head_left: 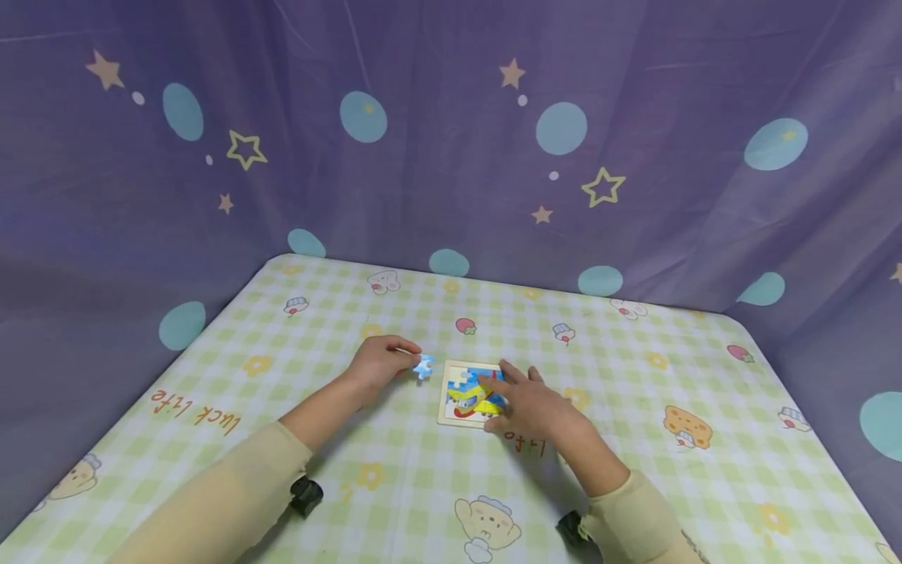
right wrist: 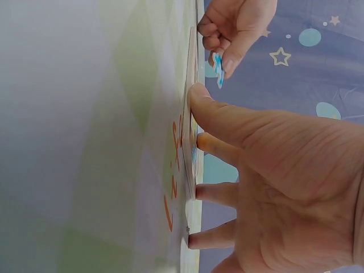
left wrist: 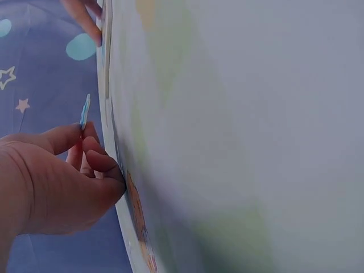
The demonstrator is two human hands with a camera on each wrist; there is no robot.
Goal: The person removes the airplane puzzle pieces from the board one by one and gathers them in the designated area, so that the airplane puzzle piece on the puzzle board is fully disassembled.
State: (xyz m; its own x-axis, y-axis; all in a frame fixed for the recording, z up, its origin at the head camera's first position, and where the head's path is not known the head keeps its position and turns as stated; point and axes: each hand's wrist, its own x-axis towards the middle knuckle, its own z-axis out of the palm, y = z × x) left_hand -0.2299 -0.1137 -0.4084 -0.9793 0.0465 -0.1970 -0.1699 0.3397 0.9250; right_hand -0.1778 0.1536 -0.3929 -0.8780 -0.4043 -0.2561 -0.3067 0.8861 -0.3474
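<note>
Between thumb and fingertip, my left hand pinches a blue and white jigsaw piece, held just above the cloth to the left of the puzzle. The piece appears edge-on in the left wrist view. A square jigsaw puzzle board with a pale wooden rim lies flat, showing a yellow and red airplane on blue. At its upper left a pale gap shows bare board. My right hand rests spread over the board's right side, its fingertips touching the board and cloth, and hides part of the picture.
A green and white checked tablecloth with printed cartoons and lettering covers the table. Behind it hangs a purple curtain with stars and blue ovals. Black straps sit at the wrists under pale sleeves.
</note>
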